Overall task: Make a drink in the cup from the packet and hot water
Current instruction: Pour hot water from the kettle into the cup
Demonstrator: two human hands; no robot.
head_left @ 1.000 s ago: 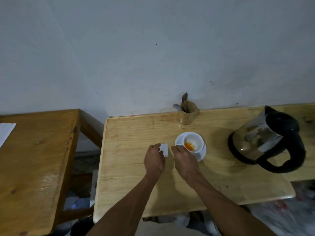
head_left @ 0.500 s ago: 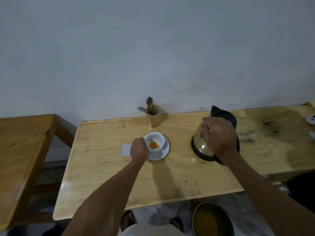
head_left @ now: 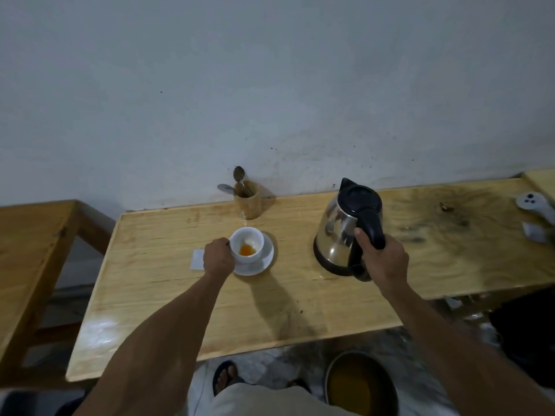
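Note:
A white cup (head_left: 247,242) with orange powder at its bottom stands on a white saucer (head_left: 260,264) in the middle of the wooden table (head_left: 168,295). My left hand (head_left: 218,259) is closed at the cup's left side, on its handle. A white packet (head_left: 197,259) lies flat just left of that hand, partly hidden by it. To the right stands a steel kettle (head_left: 339,235) with a black lid and handle. My right hand (head_left: 383,256) grips the kettle's handle.
A wooden holder (head_left: 248,202) with two spoons stands at the wall behind the cup. A white plug or adapter (head_left: 531,202) lies at the far right. A second wooden table (head_left: 27,253) is on the left. A metal bowl (head_left: 360,382) sits on the floor below.
My hands left the packet on the table. The left went to the cup's handle, the right to the kettle, shifting from its top onto the black handle.

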